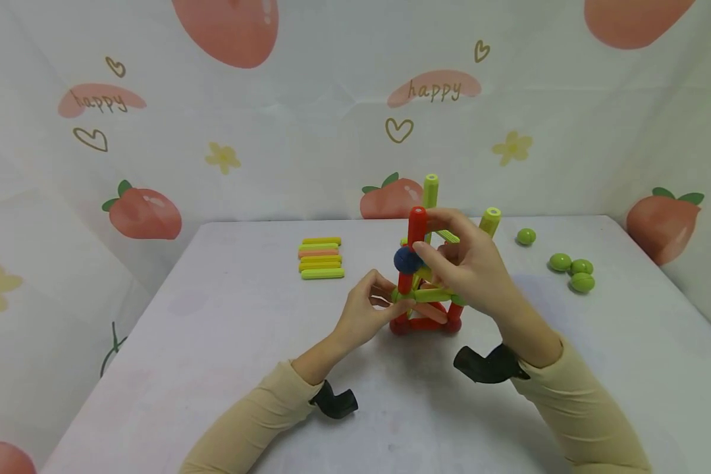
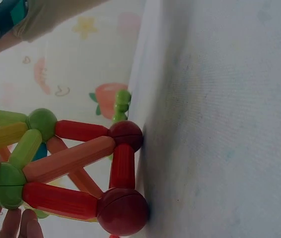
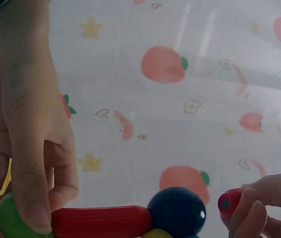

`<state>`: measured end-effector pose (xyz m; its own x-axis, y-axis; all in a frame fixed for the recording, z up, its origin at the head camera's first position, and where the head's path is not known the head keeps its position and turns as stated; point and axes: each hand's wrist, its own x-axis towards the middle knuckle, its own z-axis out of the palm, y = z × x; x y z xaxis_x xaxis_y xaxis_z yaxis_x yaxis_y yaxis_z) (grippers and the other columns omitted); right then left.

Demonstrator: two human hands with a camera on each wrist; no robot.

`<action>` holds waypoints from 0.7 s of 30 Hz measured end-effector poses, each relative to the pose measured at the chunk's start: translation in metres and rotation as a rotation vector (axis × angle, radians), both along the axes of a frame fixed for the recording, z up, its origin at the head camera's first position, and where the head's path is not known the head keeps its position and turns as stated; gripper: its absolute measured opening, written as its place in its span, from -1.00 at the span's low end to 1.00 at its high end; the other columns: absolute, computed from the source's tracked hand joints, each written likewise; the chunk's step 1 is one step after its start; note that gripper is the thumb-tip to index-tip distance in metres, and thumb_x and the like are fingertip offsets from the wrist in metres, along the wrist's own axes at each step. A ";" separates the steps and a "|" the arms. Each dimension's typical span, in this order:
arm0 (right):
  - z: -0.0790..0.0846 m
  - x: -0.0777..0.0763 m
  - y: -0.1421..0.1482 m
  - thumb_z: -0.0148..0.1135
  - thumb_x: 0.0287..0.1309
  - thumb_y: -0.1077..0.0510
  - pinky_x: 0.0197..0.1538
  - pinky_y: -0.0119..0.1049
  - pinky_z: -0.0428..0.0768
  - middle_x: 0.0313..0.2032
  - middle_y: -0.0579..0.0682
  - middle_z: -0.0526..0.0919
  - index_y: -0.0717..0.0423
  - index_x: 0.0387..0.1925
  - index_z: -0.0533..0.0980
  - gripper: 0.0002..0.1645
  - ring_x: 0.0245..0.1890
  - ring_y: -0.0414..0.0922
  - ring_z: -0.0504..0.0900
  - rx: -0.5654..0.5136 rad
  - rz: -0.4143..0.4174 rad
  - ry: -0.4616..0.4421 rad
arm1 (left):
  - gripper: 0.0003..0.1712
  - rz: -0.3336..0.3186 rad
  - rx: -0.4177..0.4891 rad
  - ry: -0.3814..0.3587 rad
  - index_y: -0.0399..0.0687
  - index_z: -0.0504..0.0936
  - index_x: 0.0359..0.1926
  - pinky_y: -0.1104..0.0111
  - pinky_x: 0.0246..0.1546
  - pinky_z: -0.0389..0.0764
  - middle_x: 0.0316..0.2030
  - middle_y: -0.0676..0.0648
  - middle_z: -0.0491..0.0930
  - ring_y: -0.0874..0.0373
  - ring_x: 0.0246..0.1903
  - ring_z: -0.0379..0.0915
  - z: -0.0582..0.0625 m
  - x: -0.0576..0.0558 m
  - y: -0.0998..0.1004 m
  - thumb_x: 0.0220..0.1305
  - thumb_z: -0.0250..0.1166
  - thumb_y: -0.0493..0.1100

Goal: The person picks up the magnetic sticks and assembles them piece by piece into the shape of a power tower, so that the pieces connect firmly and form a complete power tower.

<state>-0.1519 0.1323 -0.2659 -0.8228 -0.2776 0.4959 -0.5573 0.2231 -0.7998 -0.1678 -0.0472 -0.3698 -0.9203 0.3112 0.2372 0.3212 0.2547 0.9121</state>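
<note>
A frame of coloured rods and balls stands on the table, with dark red balls (image 2: pixel 123 211) at its base. My left hand (image 1: pixel 364 309) holds a green ball (image 2: pixel 7 191) at the frame's middle level, thumb on one side and fingers on the other. A red rod (image 3: pixel 101 221) runs from that ball up to a blue ball (image 1: pixel 407 260). My right hand (image 1: pixel 471 263) pinches another red rod (image 1: pixel 417 225) by the blue ball; the right wrist view shows a gap between them. Part of the frame is hidden behind my right hand.
Several yellow, green and orange rods (image 1: pixel 321 259) lie in a row at the back left. Loose green balls (image 1: pixel 581 283) rest on the right side of the table. Yellow-green rods (image 1: pixel 430 191) stick up from the frame's back. A patterned cloth hangs behind.
</note>
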 end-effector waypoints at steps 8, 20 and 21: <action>-0.006 -0.002 -0.005 0.19 0.16 0.30 -0.61 -0.37 0.53 -0.12 0.13 0.56 0.13 0.11 0.34 -0.53 -0.78 -0.05 0.42 0.086 -0.029 -0.030 | -0.62 -0.058 0.023 -0.048 -0.18 0.37 -0.13 0.34 -0.07 0.62 -0.13 -0.19 0.52 0.02 -0.17 0.62 -0.002 -0.003 -0.002 0.12 0.35 -0.17; -0.001 0.017 0.011 0.18 0.08 0.44 -0.49 -0.39 0.62 -0.22 0.05 0.56 0.27 0.04 0.40 -0.57 -0.58 -0.23 0.58 0.064 -0.005 0.097 | -0.61 -0.046 0.001 -0.129 -0.18 0.40 -0.02 0.30 -0.01 0.60 -0.04 -0.22 0.52 0.00 -0.10 0.59 0.001 -0.008 -0.023 0.18 0.30 -0.18; 0.000 0.019 0.016 0.17 0.06 0.47 -0.50 -0.41 0.61 -0.25 0.01 0.57 0.30 -0.01 0.43 -0.60 -0.57 -0.24 0.58 0.051 0.001 0.130 | -0.62 -0.036 -0.006 -0.136 -0.17 0.40 -0.02 0.30 0.00 0.60 -0.03 -0.21 0.52 0.00 -0.10 0.59 0.001 -0.009 -0.026 0.18 0.30 -0.18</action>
